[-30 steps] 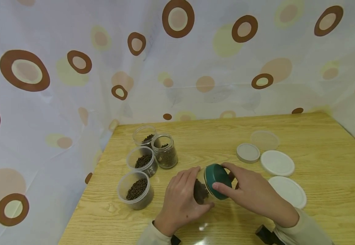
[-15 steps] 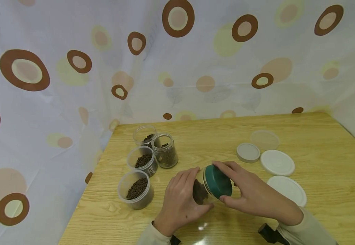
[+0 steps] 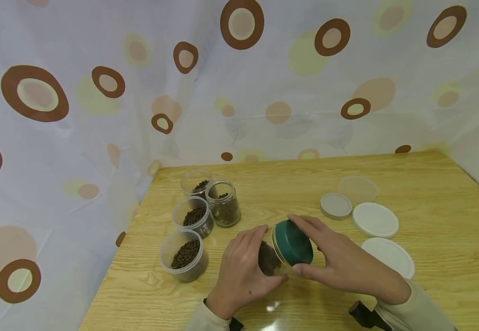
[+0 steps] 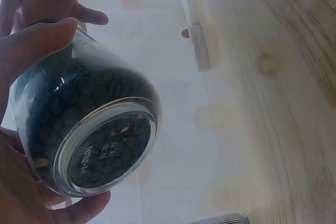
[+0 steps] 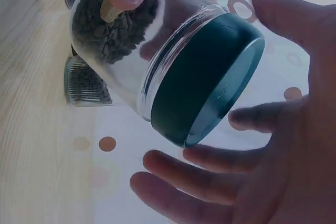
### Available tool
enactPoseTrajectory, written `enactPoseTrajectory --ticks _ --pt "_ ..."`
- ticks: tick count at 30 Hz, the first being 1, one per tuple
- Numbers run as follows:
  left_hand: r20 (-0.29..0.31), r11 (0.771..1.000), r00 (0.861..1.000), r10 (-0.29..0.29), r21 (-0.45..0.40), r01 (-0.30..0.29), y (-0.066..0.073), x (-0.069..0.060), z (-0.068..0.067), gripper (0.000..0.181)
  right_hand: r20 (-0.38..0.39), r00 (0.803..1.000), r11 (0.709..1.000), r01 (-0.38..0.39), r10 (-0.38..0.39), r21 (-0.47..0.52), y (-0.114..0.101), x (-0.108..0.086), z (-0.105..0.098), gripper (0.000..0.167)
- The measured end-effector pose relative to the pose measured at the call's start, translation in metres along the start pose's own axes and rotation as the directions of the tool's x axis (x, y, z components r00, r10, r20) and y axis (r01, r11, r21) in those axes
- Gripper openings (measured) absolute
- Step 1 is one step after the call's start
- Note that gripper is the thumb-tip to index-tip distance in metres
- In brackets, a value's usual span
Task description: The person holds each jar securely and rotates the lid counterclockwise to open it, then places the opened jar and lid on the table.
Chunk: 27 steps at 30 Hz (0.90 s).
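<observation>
My left hand (image 3: 243, 271) grips a clear glass jar (image 4: 89, 124) partly filled with dark pellets. The jar is tilted, its base toward the left wrist camera and its green lid (image 3: 292, 242) pointing right. Around that lid my right hand (image 3: 343, 262) is spread with loosely extended fingers. From the right wrist, gaps show between the thumb and the lid, and one fingertip lies close against the lid's lower edge; whether it touches, I cannot tell. The lid sits on the jar's mouth.
Left on the wooden table (image 3: 264, 193) stand uncovered containers of dark pellets: a front tub (image 3: 187, 271), a printed tub (image 3: 206, 225), a glass jar (image 3: 227, 214) and a clear tub (image 3: 196, 179). To the right lie a grey lid (image 3: 336, 207), a clear lid (image 3: 358, 188) and two white lids (image 3: 375, 220).
My right hand's fingers have shifted round the green lid, the forefinger moving left and up over its top. The jar has moved slightly left in my left hand's steady hold.
</observation>
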<state>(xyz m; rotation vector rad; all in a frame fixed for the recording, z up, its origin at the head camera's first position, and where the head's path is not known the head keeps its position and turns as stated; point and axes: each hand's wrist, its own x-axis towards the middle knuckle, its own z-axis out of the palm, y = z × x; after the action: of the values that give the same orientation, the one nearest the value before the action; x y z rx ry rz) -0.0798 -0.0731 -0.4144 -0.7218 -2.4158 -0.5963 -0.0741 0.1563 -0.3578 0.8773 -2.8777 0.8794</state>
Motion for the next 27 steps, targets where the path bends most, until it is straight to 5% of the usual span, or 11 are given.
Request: enactPoseTrajectory --ticks 9,17,21,27 --pt "0.017 1.0 1.0 -0.016 -0.001 0.016 0.001 0.0 -0.002 0.096 0.039 0.964 0.956 -0.266 0.263 0.124 -0.004 0.004 -0.004 0.059" --pt "0.011 1.0 1.0 -0.002 0.028 0.001 0.002 -0.001 0.0 0.095 0.088 0.931 0.93 -0.361 0.355 0.074 -0.011 0.011 -0.002 0.066" --pt "0.008 0.999 1.0 0.007 0.036 -0.007 0.002 0.0 0.001 0.094 0.052 0.947 0.943 -0.32 0.316 0.089 -0.011 0.012 0.0 0.074" --pt "-0.002 1.0 1.0 -0.007 0.023 0.007 0.0 -0.002 0.001 0.095 -0.001 0.993 0.993 -0.116 0.117 0.025 -0.008 0.008 0.002 0.076"
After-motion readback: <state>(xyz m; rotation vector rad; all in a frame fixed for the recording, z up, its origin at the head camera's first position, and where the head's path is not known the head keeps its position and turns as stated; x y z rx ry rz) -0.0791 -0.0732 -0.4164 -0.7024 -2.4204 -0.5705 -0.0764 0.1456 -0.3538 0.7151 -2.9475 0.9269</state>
